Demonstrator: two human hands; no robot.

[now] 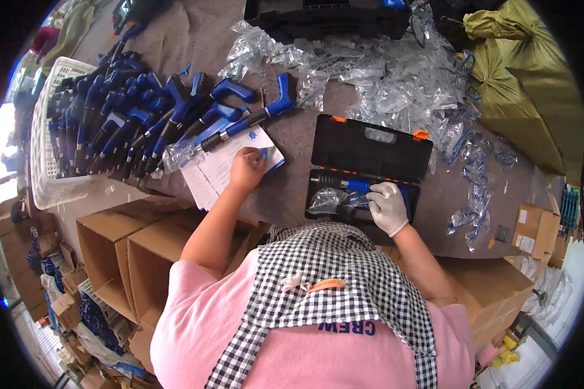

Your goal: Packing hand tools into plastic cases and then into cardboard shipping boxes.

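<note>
My left hand is bare and rests on a stack of printed paper sheets. Its curled fingers pinch at the top sheet near a small blue patch. In a white glove, my right hand reaches into an open black case in front of me. The gloved fingers are closed over a blue-and-black pistol-grip tool lying in the case; part of its handle is hidden. Clear plastic bags sit beside it in the case's lower half. The lid, with orange latches, leans back.
At the left, a white basket brims with similar tools; one tool lies across the papers. Clear bags heap behind the case, near another black case. Green sacks stand far right, cardboard boxes below.
</note>
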